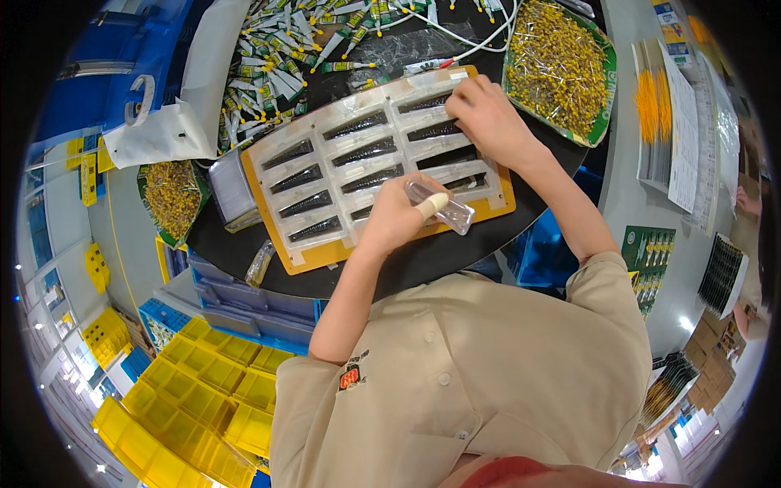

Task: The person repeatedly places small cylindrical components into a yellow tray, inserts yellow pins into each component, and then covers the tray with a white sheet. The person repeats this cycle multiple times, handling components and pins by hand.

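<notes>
A yellow-edged board (496, 207) lies on the round black table, set with rows of clear plastic blister shells over dark tapered slots. My left hand (394, 213) is at the board's near edge, closed on a clear plastic blister shell (460, 216). A pale cover sits over that hand's thumb, which presses on the shell. Over the far right corner of the board, my right hand (488, 118) reaches down with bent fingers at an upper-right slot. Its fingertips are partly hidden, and whatever they pinch cannot be made out.
Small green-and-white tubes (277, 69) with yellow caps heap behind the board. Yellow-headed small pieces fill a green tray (561, 69) at right and another pile (171, 195) at left. A white cable (464, 41) crosses the back. Yellow bins (195, 374) stand lower left.
</notes>
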`<action>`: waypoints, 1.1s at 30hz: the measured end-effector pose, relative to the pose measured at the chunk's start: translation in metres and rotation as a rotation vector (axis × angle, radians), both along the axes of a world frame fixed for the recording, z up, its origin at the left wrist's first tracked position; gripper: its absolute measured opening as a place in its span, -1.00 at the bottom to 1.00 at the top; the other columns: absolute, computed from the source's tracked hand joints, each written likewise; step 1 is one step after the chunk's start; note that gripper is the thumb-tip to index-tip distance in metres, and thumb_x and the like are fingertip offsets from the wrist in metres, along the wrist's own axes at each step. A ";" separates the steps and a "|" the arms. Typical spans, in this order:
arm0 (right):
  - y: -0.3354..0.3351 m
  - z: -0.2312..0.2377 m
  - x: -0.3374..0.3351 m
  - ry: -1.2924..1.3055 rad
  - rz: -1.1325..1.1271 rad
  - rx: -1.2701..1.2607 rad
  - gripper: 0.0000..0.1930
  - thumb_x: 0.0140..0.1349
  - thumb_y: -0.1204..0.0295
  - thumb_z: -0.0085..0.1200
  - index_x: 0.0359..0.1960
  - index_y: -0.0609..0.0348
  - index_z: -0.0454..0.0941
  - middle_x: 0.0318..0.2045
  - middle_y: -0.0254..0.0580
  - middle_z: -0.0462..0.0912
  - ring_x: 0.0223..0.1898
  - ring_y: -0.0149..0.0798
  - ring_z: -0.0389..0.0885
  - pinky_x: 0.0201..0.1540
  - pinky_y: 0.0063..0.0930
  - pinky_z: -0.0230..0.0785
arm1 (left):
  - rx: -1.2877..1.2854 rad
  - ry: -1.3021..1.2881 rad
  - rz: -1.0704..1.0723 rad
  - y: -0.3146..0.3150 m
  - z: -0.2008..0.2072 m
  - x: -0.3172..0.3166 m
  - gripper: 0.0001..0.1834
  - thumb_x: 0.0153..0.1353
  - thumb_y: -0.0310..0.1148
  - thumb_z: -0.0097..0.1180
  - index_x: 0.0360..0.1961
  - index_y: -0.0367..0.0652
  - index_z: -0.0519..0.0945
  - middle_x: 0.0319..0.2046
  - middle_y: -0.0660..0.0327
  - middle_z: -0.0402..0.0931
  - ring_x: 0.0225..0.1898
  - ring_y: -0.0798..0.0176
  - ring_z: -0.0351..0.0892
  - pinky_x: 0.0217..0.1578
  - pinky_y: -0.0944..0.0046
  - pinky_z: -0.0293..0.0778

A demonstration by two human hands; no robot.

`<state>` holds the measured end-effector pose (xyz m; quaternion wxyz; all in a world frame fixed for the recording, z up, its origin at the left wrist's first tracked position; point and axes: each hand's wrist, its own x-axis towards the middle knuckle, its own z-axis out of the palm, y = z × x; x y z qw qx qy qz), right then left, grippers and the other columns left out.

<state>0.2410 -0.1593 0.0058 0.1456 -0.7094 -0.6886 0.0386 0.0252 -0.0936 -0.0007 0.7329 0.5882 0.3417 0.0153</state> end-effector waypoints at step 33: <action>0.174 -0.061 0.065 -0.114 -0.020 0.459 -0.91 0.25 0.49 0.17 -0.24 0.14 0.65 -0.28 -0.21 0.61 -0.11 -0.04 0.57 -0.09 -0.21 0.44 | 1.229 0.719 0.951 0.186 -0.070 -0.284 -0.55 0.47 -0.21 -0.07 0.09 -0.44 0.49 -0.01 -0.24 0.48 0.05 -0.29 0.41 0.14 -0.13 0.31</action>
